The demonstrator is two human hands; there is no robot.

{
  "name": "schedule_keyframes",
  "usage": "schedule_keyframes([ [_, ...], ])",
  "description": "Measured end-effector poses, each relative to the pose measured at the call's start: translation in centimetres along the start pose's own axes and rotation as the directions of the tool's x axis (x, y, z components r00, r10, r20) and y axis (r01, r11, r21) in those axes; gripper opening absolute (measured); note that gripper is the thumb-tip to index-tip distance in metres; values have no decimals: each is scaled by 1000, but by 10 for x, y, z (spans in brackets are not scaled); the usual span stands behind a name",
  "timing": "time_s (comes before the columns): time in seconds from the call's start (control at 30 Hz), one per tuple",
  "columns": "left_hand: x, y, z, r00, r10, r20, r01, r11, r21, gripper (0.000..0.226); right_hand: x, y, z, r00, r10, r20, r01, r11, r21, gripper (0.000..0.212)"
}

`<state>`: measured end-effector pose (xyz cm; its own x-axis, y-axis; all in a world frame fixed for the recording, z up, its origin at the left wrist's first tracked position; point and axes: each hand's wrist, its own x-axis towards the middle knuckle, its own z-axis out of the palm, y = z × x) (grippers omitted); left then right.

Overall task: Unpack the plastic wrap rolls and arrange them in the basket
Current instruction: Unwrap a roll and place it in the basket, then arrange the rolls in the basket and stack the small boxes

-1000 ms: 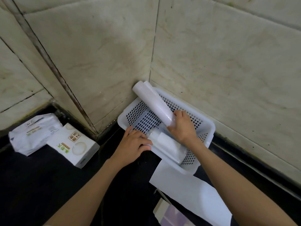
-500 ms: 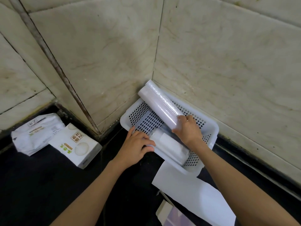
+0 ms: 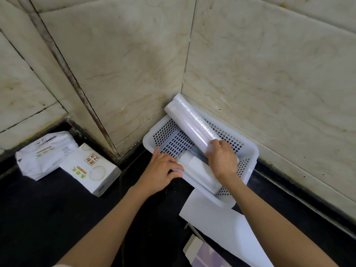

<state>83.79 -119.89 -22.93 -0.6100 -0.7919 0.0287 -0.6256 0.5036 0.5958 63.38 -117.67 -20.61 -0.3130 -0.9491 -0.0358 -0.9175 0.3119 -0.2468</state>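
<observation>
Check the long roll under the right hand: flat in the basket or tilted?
Tilted. The long roll rests its far end over the basket rim at the wall corner; its near end, under the right hand, dips inside.

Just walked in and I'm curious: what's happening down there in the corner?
A person is putting plastic wrap rolls into a white basket set in the wall corner. The right hand grips the long roll, whose far end sticks up over the rim. The left hand rests on the near rim beside a short roll lying inside.
</observation>
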Motion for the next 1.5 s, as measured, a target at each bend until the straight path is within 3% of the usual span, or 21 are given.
schedule_keyframes([
  [0.17,-5,13,-10,997,-38,70,41,998,-47,29,-4,-18,-20,990,63,129,-77,992,104,46],
  [0.33,-68,10,-19,999,-30,-31,31,999,20,30,-40,-75,-23,984,-167,61,143,947,287,42],
  [0.43,-119,-16,-34,980,-171,-100,175,984,39,32,-55,-118,-17,963,-268,30,243,910,336,40],
  [0.53,-160,-54,-55,909,-368,-196,385,921,54,36,-66,-160,0,926,-372,70,332,886,324,41],
  [0.67,-189,-100,-75,771,-600,-213,620,783,41,46,-76,-217,36,847,-464,260,413,882,229,54],
  [0.87,-213,-155,-75,590,-807,-16,803,584,121,84,-76,-276,84,847,-386,365,421,907,-18,90],
  [0.93,-220,-165,-71,559,-829,36,818,557,144,89,-70,-286,93,861,-337,382,390,918,-69,96],
  [1.03,-228,-173,-65,546,-834,83,823,552,130,92,-68,-296,98,882,-320,345,378,919,-115,95],
  [1.13,-230,-177,-63,550,-831,84,826,556,89,93,-71,-294,91,892,-308,332,333,943,-20,89],
  [1.23,-227,-180,-62,552,-831,70,828,556,73,93,-71,-289,74,872,-391,294,382,920,90,84],
  [1.37,-223,-177,-64,551,-830,82,828,557,70,93,-59,-315,55,795,-583,166,560,811,166,83],
  [1.5,-223,-175,-64,564,-822,84,821,569,58,92,-30,-363,48,640,-758,128,745,652,141,84],
])
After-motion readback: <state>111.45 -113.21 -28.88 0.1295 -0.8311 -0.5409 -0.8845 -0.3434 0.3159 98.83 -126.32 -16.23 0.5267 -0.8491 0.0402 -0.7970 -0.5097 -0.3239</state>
